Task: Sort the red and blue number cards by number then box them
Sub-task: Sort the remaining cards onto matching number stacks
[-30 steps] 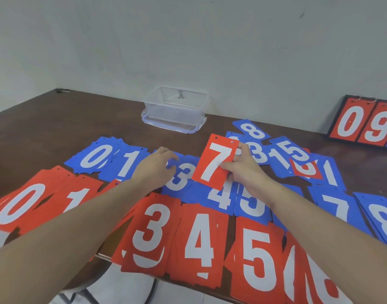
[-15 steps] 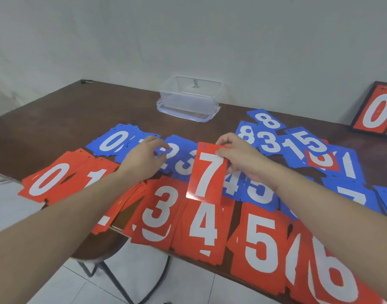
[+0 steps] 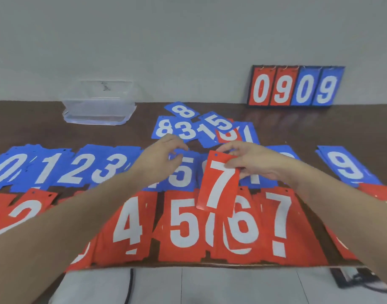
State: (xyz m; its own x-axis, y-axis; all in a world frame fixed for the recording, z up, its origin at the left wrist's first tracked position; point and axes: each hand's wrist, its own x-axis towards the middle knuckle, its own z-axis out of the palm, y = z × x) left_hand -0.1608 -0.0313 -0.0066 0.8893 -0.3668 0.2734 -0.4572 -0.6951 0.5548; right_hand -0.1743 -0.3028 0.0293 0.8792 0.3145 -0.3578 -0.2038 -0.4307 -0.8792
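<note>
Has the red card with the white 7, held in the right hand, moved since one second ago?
Yes. The red 7 card moved nearer, from above the blue row onto the red 6 pile, held by the right hand.

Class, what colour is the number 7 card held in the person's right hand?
Red, with a white 7; the head view shows it, pinched by the right hand.

Red cards [image 3: 218, 183] and blue cards [image 3: 78, 165], white numerals; dark brown table [image 3: 34, 119].
</note>
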